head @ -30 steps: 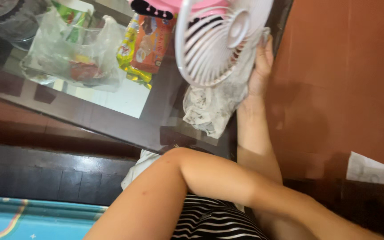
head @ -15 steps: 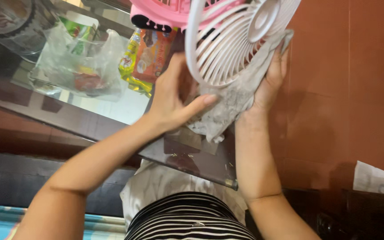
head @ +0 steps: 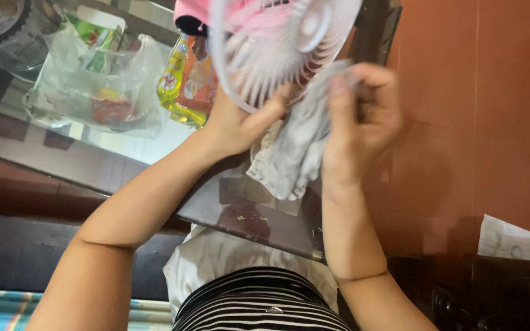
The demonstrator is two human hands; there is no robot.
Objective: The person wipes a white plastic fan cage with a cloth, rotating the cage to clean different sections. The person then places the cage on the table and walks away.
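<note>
a small fan [head: 277,46] with a white wire grille and a pink body is held up over the far right corner of a dark glass-topped table [head: 154,178], its grille tilted toward the camera. the lower rim of the grille is gripped by the left hand [head: 240,122], with the thumb laid across the front wires and the fingers hidden behind. a crumpled whitish cloth [head: 295,147] is pinched in the closed right hand [head: 360,116] and pressed against the right side of the grille; its loose end hangs down over the table's near right edge. the picture is blurred around the fan and the right hand, so the exact contact of the fingertips cannot be told. farther left on the table, near its far edge, a clear plastic bag [head: 93,86] with packets inside is seen, and just beside it, next to the fan, a yellow and orange snack packet [head: 185,83] lies. a white paper scrap [head: 505,238] rests on dark furniture at the lower right.
</note>
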